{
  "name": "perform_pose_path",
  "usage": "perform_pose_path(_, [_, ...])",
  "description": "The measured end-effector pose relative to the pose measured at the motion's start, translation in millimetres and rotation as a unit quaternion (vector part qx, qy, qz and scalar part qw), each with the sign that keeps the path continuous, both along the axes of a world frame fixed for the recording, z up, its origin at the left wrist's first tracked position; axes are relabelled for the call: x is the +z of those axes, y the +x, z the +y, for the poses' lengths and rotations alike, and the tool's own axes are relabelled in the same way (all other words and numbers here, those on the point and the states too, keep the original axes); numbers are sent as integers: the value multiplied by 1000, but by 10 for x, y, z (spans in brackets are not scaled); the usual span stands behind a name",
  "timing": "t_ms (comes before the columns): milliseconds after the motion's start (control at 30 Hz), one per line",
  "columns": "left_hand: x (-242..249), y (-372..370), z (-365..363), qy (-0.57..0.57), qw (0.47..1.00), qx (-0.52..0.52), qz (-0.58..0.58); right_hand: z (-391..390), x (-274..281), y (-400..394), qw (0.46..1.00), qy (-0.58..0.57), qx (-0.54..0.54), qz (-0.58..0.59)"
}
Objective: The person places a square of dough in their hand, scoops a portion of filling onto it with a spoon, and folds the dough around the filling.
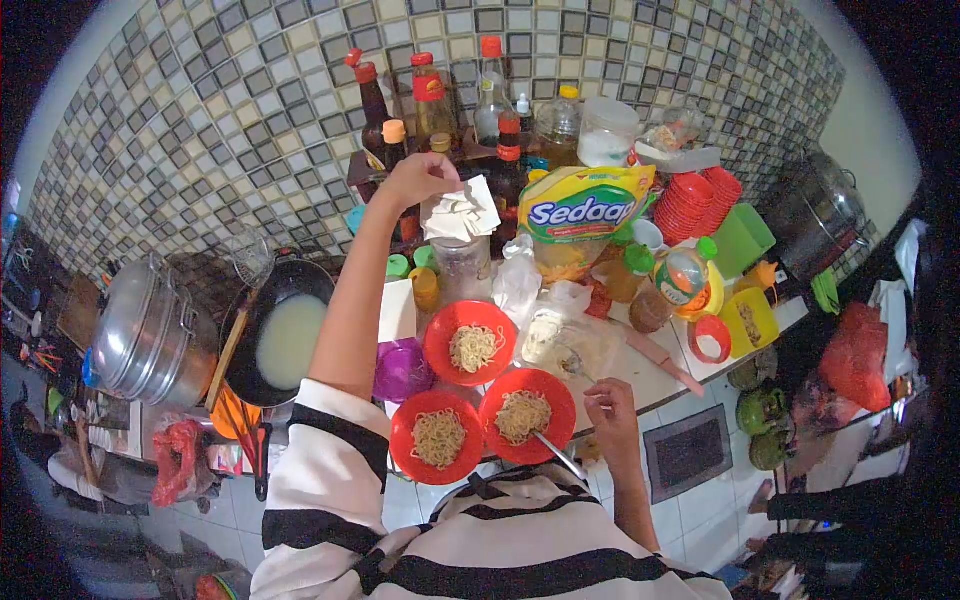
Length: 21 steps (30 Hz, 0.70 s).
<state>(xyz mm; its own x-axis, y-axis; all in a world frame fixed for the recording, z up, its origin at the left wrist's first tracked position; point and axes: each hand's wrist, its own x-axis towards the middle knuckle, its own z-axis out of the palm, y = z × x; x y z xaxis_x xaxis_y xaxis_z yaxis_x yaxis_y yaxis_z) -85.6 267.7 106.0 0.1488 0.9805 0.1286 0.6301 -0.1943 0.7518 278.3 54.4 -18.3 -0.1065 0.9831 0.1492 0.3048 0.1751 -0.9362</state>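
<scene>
From my remote seat, I note a metal steamer (150,335) at far left, then a black wok (318,277) of pale liquid (293,342), a wooden utensil (229,358) across its rim.

Left hand (422,182): reached over the counter (655,385), fingers drawn nearly together at the edge of white paper-like pieces (460,214) heaped on a clear jar (462,268). Cannot tell if one is gripped.

Below, three red bowls of noodles: lower left bowl (401,425) beside a purple container (402,371), upper bowl (436,345), lower right bowl (562,402) with a metal utensil (562,457) leaning out toward the striped shirt.

Right hand (612,405): fingers loosely curled, near a clear container (590,345) with a spoon inside; I cannot tell whether they hold anything. Sedaap bag (587,212) stands behind; red bowl stacks (686,208) and a yellow tub (750,322) farther right.
</scene>
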Motion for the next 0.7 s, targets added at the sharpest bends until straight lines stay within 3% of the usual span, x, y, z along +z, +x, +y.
perform_pose_path(167, [194,58,-208,101,991,40,80,17,-36,-6,1000,4,-4,6])
perform_pose_path(233, [328,76,-496,176,969,165,55,10,1,45,1000,21,-8,-9])
perform_pose_path(300, [243,-43,-810,205,960,192,15,45,1,186,998,46,-40,-10])
perform_pose_path(367, [-109,-234,-1292,120,952,273,65,100,-11,344,995,69,-72,-8])
perform_pose_path(433, [-382,-276,-1570,56,945,290,138,145,-28,531,988,71,-134,11])
perform_pose_path(467, [-597,-370,-1637,55,945,291,138,184,-60,636,989,70,-132,11])
perform_pose_path(533, [-1073,-607,-1685,52,912,323,249,261,-123,802,980,111,-165,-30])
perform_pose_path(567, [-1203,-675,-1685,52,911,325,249,265,-100,828,980,112,-163,-30])
perform_pose_path(633, [-1332,-732,-1698,-51,906,370,201,252,-37,866,972,79,-204,-81])
perform_pose_path(700, [-1417,-758,-1702,-52,909,357,207,240,-37,895,971,72,-204,-105])
